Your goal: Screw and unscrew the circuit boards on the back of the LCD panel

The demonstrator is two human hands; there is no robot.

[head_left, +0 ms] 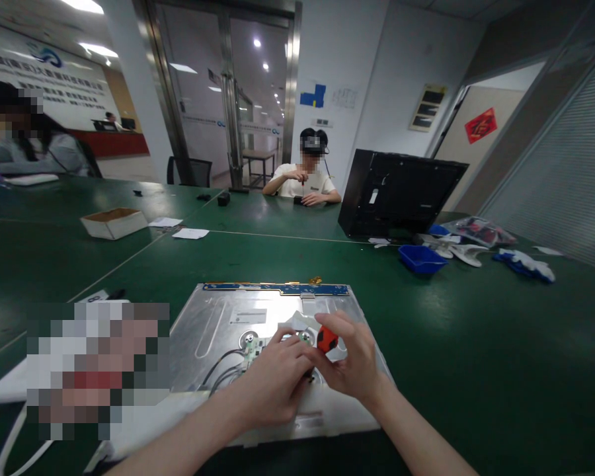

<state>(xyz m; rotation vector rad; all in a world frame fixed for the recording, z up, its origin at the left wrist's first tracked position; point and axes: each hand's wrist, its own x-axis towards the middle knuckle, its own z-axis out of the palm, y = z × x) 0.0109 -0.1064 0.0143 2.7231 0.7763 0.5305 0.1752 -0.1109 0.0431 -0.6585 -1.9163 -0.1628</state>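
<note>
A metal-backed display panel (198,330) lies in front of me, with a blue circuit strip (277,289) along its far edge. My right hand (350,357) pinches the round red-and-black handle of a screwdriver (326,338) above the panel's middle; its shaft is hidden. Beside it, my left hand (280,373) rests low over a small green circuit board (252,350), fingers curled together. Whatever its fingertips grip cannot be seen. Dark cables (223,360) run from the board toward the near left.
A blurred patch (96,370) covers something at the left. Farther off are an open box (114,223), a blue tray (422,259), a black monitor (401,192) and gloves (525,264). A person (302,175) works across the green table (476,344); another sits far left.
</note>
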